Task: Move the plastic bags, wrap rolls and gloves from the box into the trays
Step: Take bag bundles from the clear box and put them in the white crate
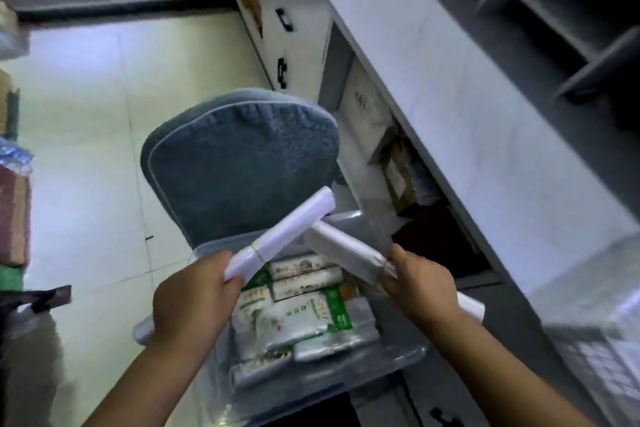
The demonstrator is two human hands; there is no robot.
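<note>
My left hand [194, 295] grips a long white bundle of plastic bags [284, 232] bound with a rubber band, its far end pointing up to the right. My right hand [420, 288] grips a second, greyer bundle of bags [343, 250], whose far end crosses under the first. Both bundles hang above a clear plastic box [381, 360] that stands on a chair. Inside the box lie several packs of wrap rolls and bags [304, 315] with green and white labels.
The chair's blue-grey cushioned back [242, 163] rises just beyond the box. A white desk top [467, 114] runs along the right, with grey shelf compartments [561, 17] at the back and drawers [287, 21] beneath. Pale tiled floor [86, 149] lies on the left.
</note>
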